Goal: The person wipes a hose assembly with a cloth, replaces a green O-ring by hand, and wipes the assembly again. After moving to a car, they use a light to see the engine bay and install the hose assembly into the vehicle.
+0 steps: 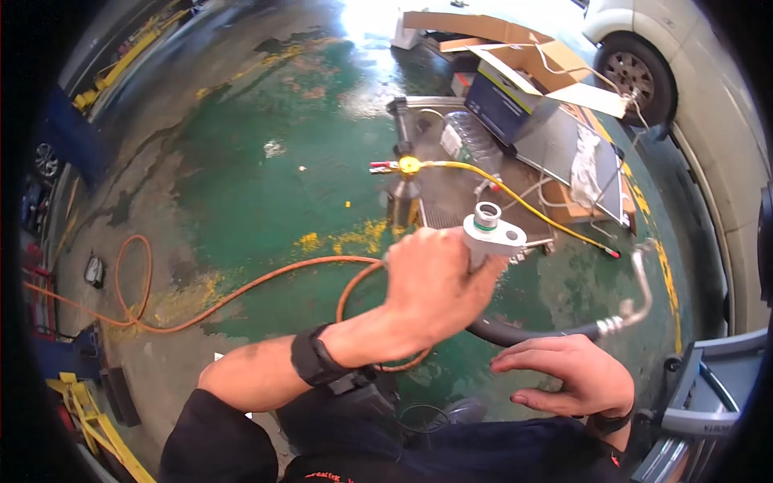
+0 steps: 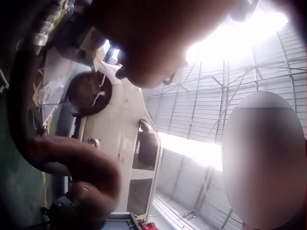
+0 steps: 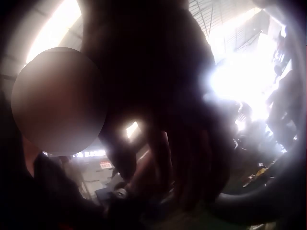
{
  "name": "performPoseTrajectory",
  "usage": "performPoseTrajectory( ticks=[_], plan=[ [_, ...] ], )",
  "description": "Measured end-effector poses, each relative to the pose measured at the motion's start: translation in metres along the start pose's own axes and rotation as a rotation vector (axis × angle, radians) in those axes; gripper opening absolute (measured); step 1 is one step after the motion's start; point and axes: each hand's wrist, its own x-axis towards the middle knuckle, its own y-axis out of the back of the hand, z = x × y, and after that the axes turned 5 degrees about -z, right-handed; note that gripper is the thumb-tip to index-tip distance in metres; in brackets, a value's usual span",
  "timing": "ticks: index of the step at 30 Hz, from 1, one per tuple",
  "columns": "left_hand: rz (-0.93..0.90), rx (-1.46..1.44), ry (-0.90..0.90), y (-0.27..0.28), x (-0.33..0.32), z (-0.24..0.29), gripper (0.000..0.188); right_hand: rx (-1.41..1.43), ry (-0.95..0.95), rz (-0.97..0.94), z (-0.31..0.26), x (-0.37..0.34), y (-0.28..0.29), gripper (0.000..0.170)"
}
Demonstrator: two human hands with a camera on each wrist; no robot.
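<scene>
In the head view my left hand [image 1: 431, 282] grips a silver flanged fitting [image 1: 493, 235], its round port with a green ring pointing up. A black hose [image 1: 535, 333] emerges below that hand and runs right to a bent metal pipe [image 1: 642, 286]. My right hand [image 1: 576, 374] is just below the hose, fingers extended and thumb apart, holding nothing visible. The left wrist view shows the left hand [image 2: 163, 38] large at the top, with the right hand [image 2: 91, 177] by the curved hose [image 2: 18, 105]. The right hand [image 3: 158, 96] looks dark in the right wrist view.
A yellow hose [image 1: 515, 196] with a gauge joins a dark bottle [image 1: 403, 205] standing on the green floor. Cartons [image 1: 503, 97] and flat panels lie beyond. An orange hose [image 1: 266, 278] loops at left. A white vehicle [image 1: 708, 145] and a grey cart [image 1: 713, 378] stand at right.
</scene>
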Motion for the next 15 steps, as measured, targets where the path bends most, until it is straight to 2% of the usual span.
performPoseTrajectory(
  ticks=[1, 2, 4, 5, 8, 10, 11, 12, 13, 15],
  plan=[
    [0.009, 0.016, 0.001, 0.002, -0.003, 0.002, 0.034, -0.042, -0.095, -0.031, 0.006, 0.001, -0.003, 0.029],
    [-0.021, -0.064, -0.001, 0.004, -0.006, 0.006, 0.024, -0.044, -0.08, -0.034, 0.013, 0.003, -0.006, 0.029],
    [-0.039, -0.14, 0.004, 0.005, -0.011, 0.008, 0.018, 0.176, -0.227, 0.05, 0.025, 0.003, -0.01, 0.031],
    [-0.024, -0.153, -0.024, 0.005, -0.012, 0.009, 0.018, 0.245, -0.256, 0.028, 0.026, 0.0, -0.007, 0.033],
    [-0.049, -0.186, -0.009, 0.008, -0.015, 0.012, 0.02, 0.236, -0.193, 0.074, 0.014, -0.003, -0.012, 0.034],
    [-0.116, -0.307, 0.105, 0.009, -0.017, 0.015, 0.023, 0.144, -0.176, 0.11, 0.008, 0.0, -0.017, 0.036],
    [-0.119, -0.308, 0.105, 0.007, -0.017, 0.017, 0.023, -0.09, -0.093, 0.234, 0.003, 0.003, -0.022, 0.038],
    [-0.117, -0.442, 0.14, 0.004, -0.018, 0.018, 0.024, -0.324, -0.013, 0.357, -0.001, 0.005, -0.027, 0.039],
    [-0.116, -0.577, 0.174, 0.002, -0.019, 0.02, 0.025, -0.396, 0.0, 0.321, -0.001, 0.005, -0.029, 0.045],
    [-0.133, -0.574, 0.191, 0.004, -0.022, 0.026, 0.024, -0.479, -0.032, 0.263, -0.005, 0.007, -0.032, 0.049]
  ],
)
